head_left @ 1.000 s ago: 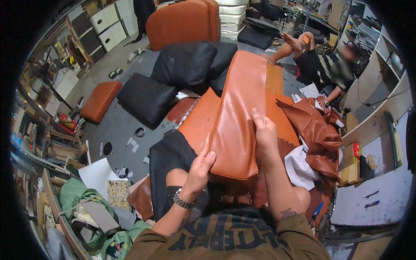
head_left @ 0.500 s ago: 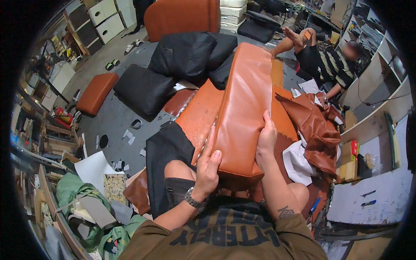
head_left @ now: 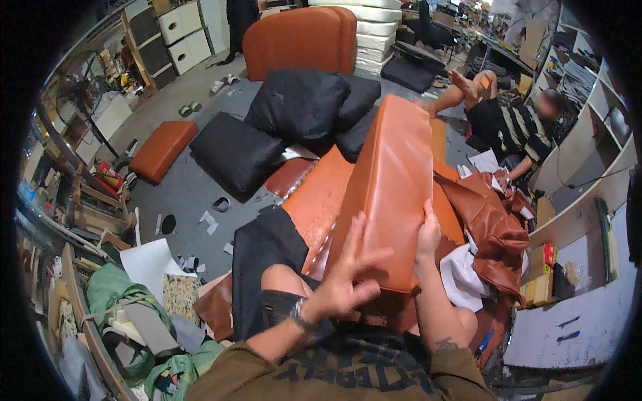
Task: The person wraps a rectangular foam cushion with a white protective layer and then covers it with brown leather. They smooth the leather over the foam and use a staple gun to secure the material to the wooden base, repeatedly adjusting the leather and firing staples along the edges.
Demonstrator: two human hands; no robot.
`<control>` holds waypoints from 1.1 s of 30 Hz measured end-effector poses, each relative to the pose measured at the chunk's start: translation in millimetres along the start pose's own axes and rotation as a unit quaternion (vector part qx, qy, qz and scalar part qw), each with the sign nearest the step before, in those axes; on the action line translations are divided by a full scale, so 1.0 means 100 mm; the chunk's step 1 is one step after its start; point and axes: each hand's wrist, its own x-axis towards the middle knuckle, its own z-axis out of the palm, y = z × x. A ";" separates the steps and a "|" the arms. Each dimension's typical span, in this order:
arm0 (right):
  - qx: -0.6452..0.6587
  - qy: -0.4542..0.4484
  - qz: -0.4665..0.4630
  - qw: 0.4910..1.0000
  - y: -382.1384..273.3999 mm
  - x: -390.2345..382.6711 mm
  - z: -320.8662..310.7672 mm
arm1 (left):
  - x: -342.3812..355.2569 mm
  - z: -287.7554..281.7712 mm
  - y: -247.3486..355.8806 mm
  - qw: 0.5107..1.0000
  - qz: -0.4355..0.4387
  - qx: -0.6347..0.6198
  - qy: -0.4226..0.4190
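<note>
In front of me an orange-brown leather cushion [head_left: 394,194] stands tilted, long and box-shaped, with soft creases on its broad face. My right hand [head_left: 428,235] grips its right edge, thumb on the upper side; the other fingers are partly hidden. My left hand [head_left: 344,277] is spread with fingers apart at the near left corner, slightly smeared by motion; whether it touches the leather I cannot tell. Beneath the cushion lie orange leather pieces [head_left: 315,194]. To the right is a crumpled heap of brown leather [head_left: 491,214] with white backing [head_left: 461,277].
Black cushions [head_left: 297,103] are piled ahead. A smaller orange cushion [head_left: 162,151] lies on the grey floor at left. Green sacks [head_left: 117,301] and scraps crowd the lower left. A co-worker [head_left: 518,127] reclines at the far right, beside a white shelf unit [head_left: 588,154].
My left hand has let go of the cushion's left side and spread its fingers. The cushion has tilted, showing more of its left side. My view has shifted slightly.
</note>
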 end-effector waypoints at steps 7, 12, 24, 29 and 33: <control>-0.186 -0.003 -0.033 0.982 -0.08 -0.14 0.11 | -0.15 0.13 0.00 0.998 -0.032 -0.007 0.058; -0.362 -0.115 -0.098 0.920 -0.49 -0.88 0.07 | -0.22 -0.05 -0.04 0.998 -0.047 -0.044 0.017; -0.555 -0.106 -0.380 0.732 -0.73 -1.07 -0.70 | 0.34 0.65 -0.45 0.949 -0.114 -0.283 -0.073; -0.588 0.017 -0.315 0.745 -1.09 -0.98 -1.30 | 0.09 0.15 -1.45 0.952 -0.284 0.107 0.029; -0.496 0.049 -0.237 0.834 -1.22 -0.81 -1.51 | -0.53 -0.32 -2.06 0.786 -0.561 0.246 -0.084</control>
